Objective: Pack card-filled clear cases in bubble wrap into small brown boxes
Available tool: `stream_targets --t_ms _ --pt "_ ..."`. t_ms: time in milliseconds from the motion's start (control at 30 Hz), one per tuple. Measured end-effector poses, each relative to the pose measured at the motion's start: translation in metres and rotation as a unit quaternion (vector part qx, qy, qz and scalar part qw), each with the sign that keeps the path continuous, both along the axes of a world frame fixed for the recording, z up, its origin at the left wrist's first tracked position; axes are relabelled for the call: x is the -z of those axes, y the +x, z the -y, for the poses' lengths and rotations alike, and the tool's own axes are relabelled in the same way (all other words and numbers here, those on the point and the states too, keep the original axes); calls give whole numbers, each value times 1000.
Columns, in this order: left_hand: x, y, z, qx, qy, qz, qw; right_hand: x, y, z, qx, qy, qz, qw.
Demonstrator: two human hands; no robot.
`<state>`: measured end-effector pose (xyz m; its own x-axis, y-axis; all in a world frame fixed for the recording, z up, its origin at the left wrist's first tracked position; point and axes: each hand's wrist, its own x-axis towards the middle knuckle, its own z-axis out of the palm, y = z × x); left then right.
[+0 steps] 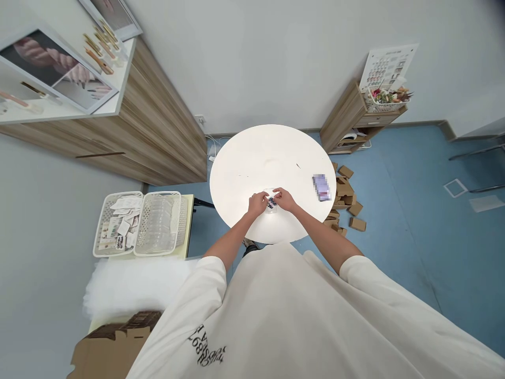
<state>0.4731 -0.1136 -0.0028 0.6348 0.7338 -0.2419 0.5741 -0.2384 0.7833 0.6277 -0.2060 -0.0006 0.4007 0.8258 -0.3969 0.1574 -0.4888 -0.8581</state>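
Note:
A small clear plastic case (270,210) lies near the front of the round white table, with several small dark pieces (271,202) in it. They look like press-on nails but are too small to be sure. My left hand (258,203) grips the case's left side, its fingers bent and closed. From the right, my right hand (284,199) pinches the case's upper right edge with thumb and fingers. The fingertips of both hands nearly meet over the case. Any smaller item between them cannot be made out.
The round white table (236,158) carries a purple pixelated stack (322,187) at right. Small brown boxes (344,190) lie on the floor beyond it. At left, one white basket (103,210) holds packets; another basket (179,216) holds clear plastic cases. Cabinets stand along the walls.

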Motion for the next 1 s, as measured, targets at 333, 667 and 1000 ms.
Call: stream_targets --t_ms 333,667,1000 --pt "32 0 20 -159 -191 37 968 25 3 23 79 -43 12 996" --pt "51 -3 26 -184 -193 -17 964 43 1 33 79 -74 19 994" --pt "87 -17 38 -160 -219 -22 962 67 -8 34 81 -133 48 987"
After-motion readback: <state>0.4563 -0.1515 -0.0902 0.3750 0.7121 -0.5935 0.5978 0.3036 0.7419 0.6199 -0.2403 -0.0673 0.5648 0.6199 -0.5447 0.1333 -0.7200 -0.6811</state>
